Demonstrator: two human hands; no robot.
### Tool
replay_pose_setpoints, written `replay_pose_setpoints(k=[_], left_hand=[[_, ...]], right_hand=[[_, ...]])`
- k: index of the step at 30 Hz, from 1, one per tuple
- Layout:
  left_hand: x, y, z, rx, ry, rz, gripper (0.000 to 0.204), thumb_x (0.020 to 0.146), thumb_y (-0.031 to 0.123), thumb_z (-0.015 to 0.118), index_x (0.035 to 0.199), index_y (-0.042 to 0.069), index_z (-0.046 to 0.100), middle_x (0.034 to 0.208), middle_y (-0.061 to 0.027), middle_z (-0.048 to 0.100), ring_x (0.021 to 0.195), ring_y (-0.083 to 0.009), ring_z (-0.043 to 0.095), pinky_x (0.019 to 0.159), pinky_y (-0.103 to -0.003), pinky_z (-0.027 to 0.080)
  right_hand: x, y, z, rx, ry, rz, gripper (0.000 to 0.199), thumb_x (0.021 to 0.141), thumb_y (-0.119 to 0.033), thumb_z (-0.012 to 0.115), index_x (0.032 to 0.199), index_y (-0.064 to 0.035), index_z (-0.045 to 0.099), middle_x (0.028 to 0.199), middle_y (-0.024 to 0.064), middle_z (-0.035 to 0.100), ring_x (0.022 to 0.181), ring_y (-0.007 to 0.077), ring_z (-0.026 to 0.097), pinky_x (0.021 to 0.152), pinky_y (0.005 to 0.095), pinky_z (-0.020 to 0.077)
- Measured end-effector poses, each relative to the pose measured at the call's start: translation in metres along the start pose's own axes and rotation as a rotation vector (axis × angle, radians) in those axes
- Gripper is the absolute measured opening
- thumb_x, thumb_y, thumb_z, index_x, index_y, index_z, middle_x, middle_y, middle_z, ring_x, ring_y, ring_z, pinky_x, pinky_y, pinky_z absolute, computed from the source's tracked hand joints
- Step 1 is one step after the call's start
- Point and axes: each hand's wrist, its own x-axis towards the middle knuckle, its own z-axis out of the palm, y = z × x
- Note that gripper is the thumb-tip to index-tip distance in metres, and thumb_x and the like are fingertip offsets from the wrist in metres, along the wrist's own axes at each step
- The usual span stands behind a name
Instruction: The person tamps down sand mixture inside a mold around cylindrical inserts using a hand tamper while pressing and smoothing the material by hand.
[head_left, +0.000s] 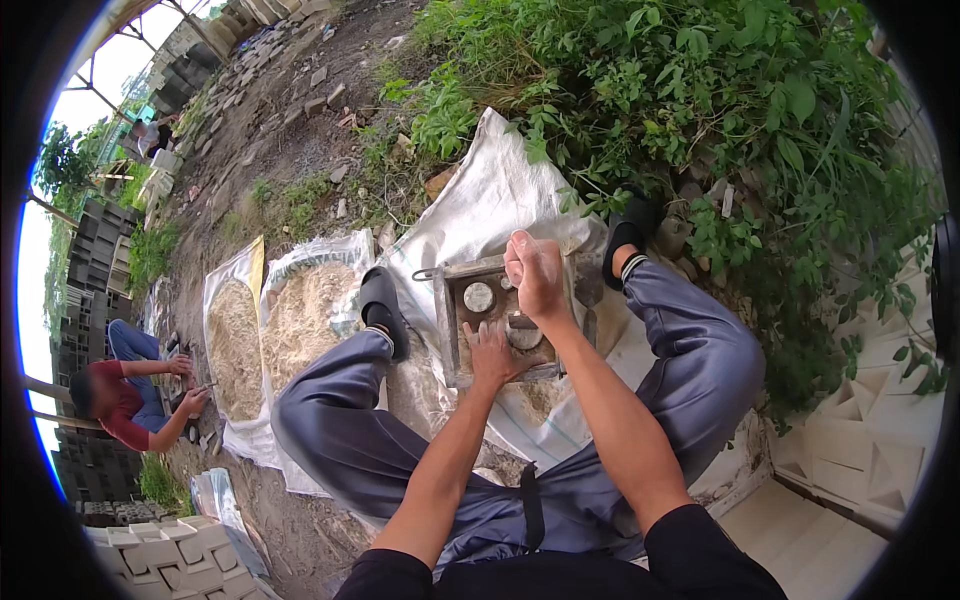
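A square metal mould (452, 300) with round inserts lies on a white sack sheet (480, 200) between my feet. My left hand (490, 355) rests flat on the mould's near edge, fingers spread. Over the middle of the mould my right hand (535, 275) is raised with its fingers curled; whether it holds something cannot be made out. I sit with knees apart in grey trousers and black shoes.
Two sacks of sandy mix (300, 320) lie to my left. A person in a red shirt (120, 400) crouches at the far left. White cast blocks (870, 440) stack at the right and pale blocks (160, 550) at lower left. Green bushes (700, 100) stand ahead.
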Motion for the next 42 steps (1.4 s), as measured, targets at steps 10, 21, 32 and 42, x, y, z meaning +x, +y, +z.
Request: replay_pose_setpoints(k=[10, 21, 32, 42], left_hand=[[0.02, -0.036, 0.028, 0.029, -0.032, -0.012, 0.034, 0.072, 0.024, 0.068, 0.097, 0.004, 0.056, 0.098, -0.0113, 0.057, 0.098, -0.0295, 0.055, 0.087, -0.046, 0.044], [0.041, -0.063, 0.013, -0.436, -0.053, 0.022, 0.022, 0.073, 0.0, 0.055, 0.093, 0.002, 0.064, 0.091, -0.0232, 0.064, 0.09, -0.0393, 0.061, 0.08, -0.046, 0.048], [0.041, -0.084, -0.046, -0.429, -0.127, -0.078, 0.029, 0.072, 0.016, 0.073, 0.098, 0.005, 0.068, 0.09, -0.0227, 0.065, 0.089, -0.0382, 0.063, 0.079, -0.042, 0.049], [0.014, -0.083, -0.039, -0.043, 0.039, 0.022, 0.041, 0.079, 0.007, 0.051, 0.12, 0.004, 0.055, 0.125, -0.0196, 0.053, 0.12, -0.0325, 0.048, 0.104, -0.043, 0.032]], right_hand=[[-0.003, -0.005, 0.003, -0.003, 0.056, -0.011, 0.048, 0.091, -0.039, 0.043, 0.055, -0.0099, 0.033, 0.05, -0.0029, 0.03, 0.045, 0.007, 0.028, 0.042, 0.0251, 0.0202], [-0.002, -0.004, -0.002, 0.023, 0.059, -0.03, 0.048, 0.092, -0.041, 0.045, 0.056, -0.0103, 0.035, 0.051, -0.0045, 0.03, 0.045, 0.0053, 0.026, 0.042, 0.0243, 0.0178], [-0.001, -0.005, 0.005, 0.035, 0.044, -0.019, 0.049, 0.092, -0.041, 0.045, 0.056, -0.0102, 0.033, 0.051, -0.0041, 0.03, 0.045, 0.0053, 0.026, 0.042, 0.0247, 0.0185], [0.002, -0.002, -0.001, 0.008, 0.075, -0.005, 0.049, 0.091, -0.042, 0.046, 0.055, -0.0095, 0.035, 0.051, -0.0033, 0.032, 0.045, 0.006, 0.027, 0.042, 0.025, 0.0194]])
